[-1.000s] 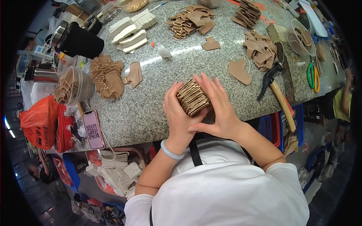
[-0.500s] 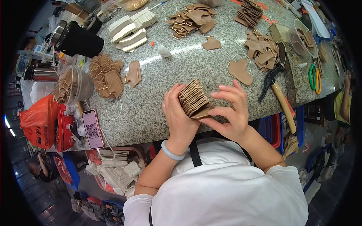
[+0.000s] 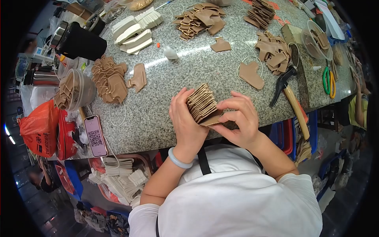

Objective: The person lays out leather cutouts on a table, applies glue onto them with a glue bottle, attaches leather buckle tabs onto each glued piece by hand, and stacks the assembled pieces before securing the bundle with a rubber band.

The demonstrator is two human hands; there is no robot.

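A stack of brown folded pieces (image 3: pixel 202 102) is held over the near edge of the speckled stone table (image 3: pixel 154 118). My left hand (image 3: pixel 186 118) wraps round the stack's left side and underside. With thumb and fingers my right hand (image 3: pixel 239 117) pinches the nearest brown piece (image 3: pixel 213 118), which sticks out to the right from the stack. Beyond the hands lie a single brown piece (image 3: pixel 137 78), a small white bottle (image 3: pixel 170 53) and a rounded brown piece with a cord (image 3: pixel 251 75).
Brown piles (image 3: pixel 110 81) and white strips (image 3: pixel 136 31) lie left and back. A phone (image 3: pixel 95 136) rests at the near left edge. At right are a wooden-handled hammer (image 3: pixel 294 106), green-and-orange scissors (image 3: pixel 329 81) and a clear tub (image 3: pixel 316 39). Another person (image 3: pixel 359 108) is at far right.
My right hand has moved from the stack's far side to its near right corner and pinches one piece there, now angled out. My left hand still holds the stack.
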